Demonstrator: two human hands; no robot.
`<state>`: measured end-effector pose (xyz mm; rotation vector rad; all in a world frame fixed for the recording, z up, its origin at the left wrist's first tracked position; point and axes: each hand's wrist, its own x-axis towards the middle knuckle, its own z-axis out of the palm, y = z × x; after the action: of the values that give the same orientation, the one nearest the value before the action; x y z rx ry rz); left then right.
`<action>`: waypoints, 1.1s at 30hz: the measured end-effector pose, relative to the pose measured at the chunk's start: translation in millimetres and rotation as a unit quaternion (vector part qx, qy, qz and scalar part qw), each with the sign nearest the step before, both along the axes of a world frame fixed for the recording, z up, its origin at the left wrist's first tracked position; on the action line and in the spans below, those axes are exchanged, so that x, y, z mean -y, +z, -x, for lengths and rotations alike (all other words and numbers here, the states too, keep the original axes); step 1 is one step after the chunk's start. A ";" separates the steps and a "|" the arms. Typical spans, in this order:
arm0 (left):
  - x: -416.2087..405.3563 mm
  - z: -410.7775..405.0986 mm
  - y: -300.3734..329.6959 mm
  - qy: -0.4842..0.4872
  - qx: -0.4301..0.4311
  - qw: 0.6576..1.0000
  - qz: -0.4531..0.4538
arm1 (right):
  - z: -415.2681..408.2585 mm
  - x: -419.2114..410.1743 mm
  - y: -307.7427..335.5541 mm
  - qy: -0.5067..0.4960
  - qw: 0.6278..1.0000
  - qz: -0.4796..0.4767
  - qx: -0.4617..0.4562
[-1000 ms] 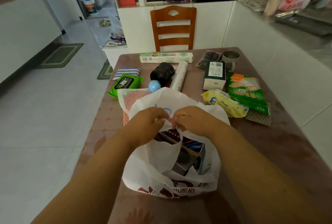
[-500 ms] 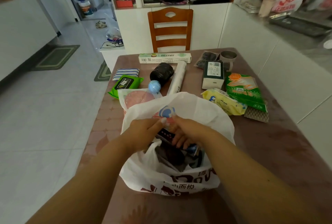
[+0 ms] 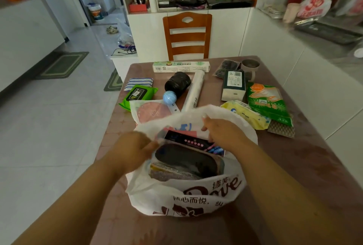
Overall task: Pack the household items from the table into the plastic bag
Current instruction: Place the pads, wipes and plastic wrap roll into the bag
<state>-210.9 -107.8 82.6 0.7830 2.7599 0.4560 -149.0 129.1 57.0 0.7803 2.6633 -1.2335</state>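
left grip [image 3: 131,151] blurred against bag [image 3: 196,195] rim.

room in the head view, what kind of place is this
Most likely a home dining area beside a kitchen: a wooden chair stands at the far end of the table, with white cabinets behind and a tiled floor.

White printed plastic bag [image 3: 182,197] stands open on the table [image 3: 294,166], holding dark packets [image 3: 188,160].

White plastic bag [image 3: 176,195] with brown lettering; green wipes pack [image 3: 137,95]; blue-striped cloth [image 3: 138,83].
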 end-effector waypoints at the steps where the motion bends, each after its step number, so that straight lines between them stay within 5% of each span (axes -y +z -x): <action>1: -11.6 -1.0 4.5 -0.067 -0.064 0.996 -0.005 | 2.3 3.3 2.3 0.026 0.998 -0.030 -0.047; 4: -39.7 1.6 1.2 -0.230 -0.131 0.964 0.017 | 13.8 10.3 -0.1 0.108 0.986 -0.081 -0.094; 8: -35.4 18.9 -28.3 -0.199 -0.035 0.966 0.159 | 18.2 -3.2 -16.9 0.021 0.999 0.022 -0.017; 11: -42.0 21.3 -20.7 -0.182 -0.017 0.982 0.055 | 15.3 -20.0 -2.2 0.020 0.994 -0.017 -0.105; 14: -75.2 19.4 9.7 -0.172 0.027 0.983 -0.064 | 29.2 -58.8 10.3 -0.106 0.972 -0.110 -0.178; 16: -99.4 23.4 26.4 -0.157 0.096 0.977 -0.106 | 42.7 -93.6 -1.1 -0.163 0.970 -0.146 -0.103; 19: -127.2 33.4 36.7 -0.143 0.149 0.973 -0.106 | 49.1 -122.6 -27.2 -0.102 0.968 -0.220 0.063; 23: -144.1 44.8 27.5 -0.114 0.161 0.976 -0.087 | 56.2 -138.3 -58.9 -0.077 0.942 -0.324 0.039; 30: -136.7 46.6 18.4 -0.052 0.200 0.969 -0.138 | 66.6 -152.4 -67.7 -0.140 0.940 -0.309 -0.032; 33: -136.0 44.0 24.8 0.043 0.272 0.935 -0.225 | 60.3 -141.3 -32.8 -0.152 0.943 -0.271 -0.121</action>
<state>-254.9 28.1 107.4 0.5142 2.1941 1.1558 -209.3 270.4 24.2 1.2196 3.2351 -0.6578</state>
